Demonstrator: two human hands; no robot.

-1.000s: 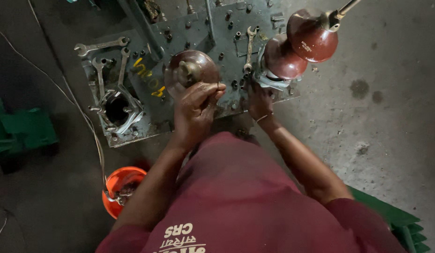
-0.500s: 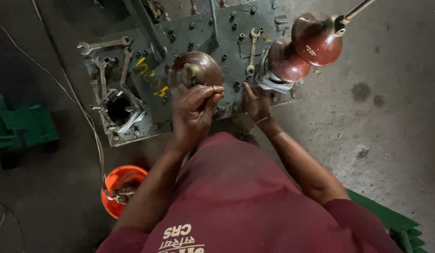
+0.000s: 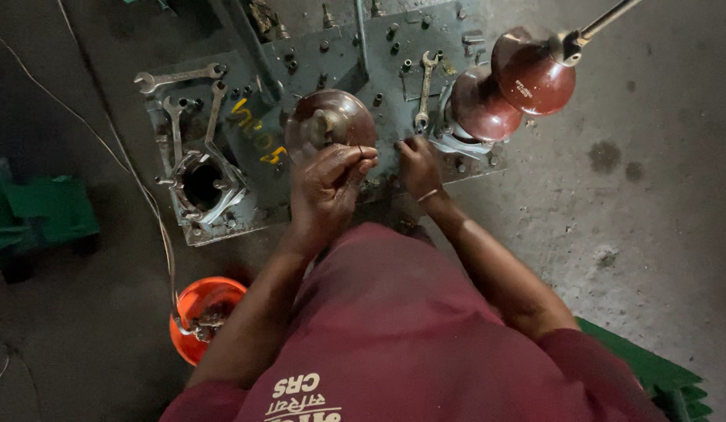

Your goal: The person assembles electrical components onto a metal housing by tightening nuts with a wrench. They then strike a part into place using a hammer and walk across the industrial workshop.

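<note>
We count three glossy brown dome-shaped ceramic insulators (image 3: 329, 119) (image 3: 483, 104) (image 3: 532, 69). Four grey steel open-ended spanners (image 3: 177, 76) (image 3: 175, 125) (image 3: 215, 105) (image 3: 424, 88) lie on the plate. One round orange plastic tub (image 3: 202, 315), two bare hands (image 3: 328, 181) (image 3: 417, 162). Small bolts too many and dim to count.

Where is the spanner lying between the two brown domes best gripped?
Grip the spanner by its bare middle shank, coming from above. It lies flat on the grey plate, running away from the right hand, and its lower end sits close beside the dome.
</note>
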